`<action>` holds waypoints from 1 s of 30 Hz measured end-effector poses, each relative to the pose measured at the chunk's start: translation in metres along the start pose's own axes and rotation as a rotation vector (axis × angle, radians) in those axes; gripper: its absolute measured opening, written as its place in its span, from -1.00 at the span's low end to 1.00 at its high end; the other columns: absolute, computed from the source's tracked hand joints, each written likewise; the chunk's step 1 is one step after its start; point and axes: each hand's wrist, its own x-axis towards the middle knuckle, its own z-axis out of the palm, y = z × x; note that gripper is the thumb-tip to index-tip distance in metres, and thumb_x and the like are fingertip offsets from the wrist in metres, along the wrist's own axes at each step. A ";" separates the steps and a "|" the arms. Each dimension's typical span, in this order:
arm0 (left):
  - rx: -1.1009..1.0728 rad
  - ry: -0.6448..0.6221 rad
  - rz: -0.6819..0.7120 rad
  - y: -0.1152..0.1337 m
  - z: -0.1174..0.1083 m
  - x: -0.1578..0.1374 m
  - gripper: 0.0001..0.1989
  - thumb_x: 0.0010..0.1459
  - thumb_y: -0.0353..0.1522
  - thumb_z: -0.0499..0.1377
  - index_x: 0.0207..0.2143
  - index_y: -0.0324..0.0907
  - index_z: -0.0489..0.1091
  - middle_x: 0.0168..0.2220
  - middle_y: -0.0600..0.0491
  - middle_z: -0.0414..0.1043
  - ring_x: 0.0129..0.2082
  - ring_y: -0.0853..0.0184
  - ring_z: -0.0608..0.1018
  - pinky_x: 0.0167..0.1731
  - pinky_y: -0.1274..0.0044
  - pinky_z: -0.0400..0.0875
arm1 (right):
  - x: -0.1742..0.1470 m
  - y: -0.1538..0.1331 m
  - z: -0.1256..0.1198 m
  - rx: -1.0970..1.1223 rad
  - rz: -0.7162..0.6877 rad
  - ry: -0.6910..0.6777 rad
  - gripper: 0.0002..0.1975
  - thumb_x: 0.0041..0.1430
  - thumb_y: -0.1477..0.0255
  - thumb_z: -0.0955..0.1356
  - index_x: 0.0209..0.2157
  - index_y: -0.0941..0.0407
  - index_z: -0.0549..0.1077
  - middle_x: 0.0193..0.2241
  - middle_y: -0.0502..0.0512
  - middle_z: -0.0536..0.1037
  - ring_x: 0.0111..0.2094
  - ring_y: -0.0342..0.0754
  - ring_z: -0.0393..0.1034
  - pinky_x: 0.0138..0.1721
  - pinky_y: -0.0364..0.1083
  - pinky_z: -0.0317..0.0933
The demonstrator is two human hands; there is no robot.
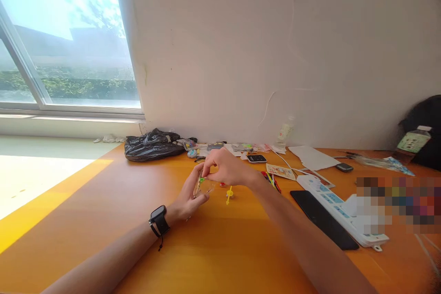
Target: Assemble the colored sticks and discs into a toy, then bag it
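My left hand, with a black watch on its wrist, is curled around a clear plastic piece above the table. Over it reaches my right hand, thumb and forefinger pinched at a small green piece. How the green piece meets the clear plastic is too small to tell. Just right of both hands, a yellow arrow-shaped piece stands on or over a small round base. A small red piece lies beside it, partly covered by my right hand.
Along the wall lie a black plastic bag, small packets and a bottle. To the right are a small black-faced device, a card, a black phone and a white power strip with cables. The wooden table meets a sunlit sill at left.
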 end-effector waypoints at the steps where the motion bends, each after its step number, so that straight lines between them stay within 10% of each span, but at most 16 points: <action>1: 0.012 0.002 -0.001 0.001 0.000 0.000 -0.30 0.29 -0.18 0.22 0.38 -0.15 0.08 0.32 -0.20 0.23 0.32 -0.13 0.28 0.32 0.08 0.15 | 0.001 -0.001 0.002 -0.032 -0.007 -0.021 -0.80 0.11 0.57 0.42 -0.38 0.04 0.71 -0.43 -0.04 0.64 -0.34 -0.09 0.43 -0.14 -0.08 0.19; 10: 0.031 0.070 0.005 -0.001 -0.001 0.001 -0.33 0.31 -0.17 0.20 0.37 -0.13 0.08 0.30 -0.18 0.22 0.27 -0.06 0.31 0.26 0.14 0.20 | -0.006 -0.007 -0.013 0.015 0.025 -0.063 -0.76 0.26 0.18 0.45 -0.29 0.03 0.71 -0.40 0.01 0.65 -0.31 -0.04 0.42 -0.19 -0.09 0.17; 21: 0.094 0.115 -0.121 -0.006 0.000 0.003 -0.24 0.22 -0.19 0.31 0.37 -0.08 0.06 0.20 -0.16 0.27 0.15 0.01 0.38 0.22 0.13 0.25 | -0.007 0.002 -0.023 0.005 -0.095 -0.053 -0.90 0.16 0.52 0.48 -0.38 0.06 0.68 -0.21 0.12 0.57 -0.10 0.05 0.40 -0.06 0.01 0.29; 30: -0.118 0.123 -0.247 -0.012 -0.002 0.006 -0.12 0.15 -0.30 0.37 0.40 0.00 -0.01 0.15 -0.11 0.29 0.19 -0.01 0.41 0.18 0.16 0.37 | -0.009 0.022 -0.033 0.098 0.019 0.165 -0.80 0.30 0.25 0.43 -0.16 0.07 0.60 -0.12 0.08 0.56 -0.16 -0.04 0.39 -0.15 -0.09 0.24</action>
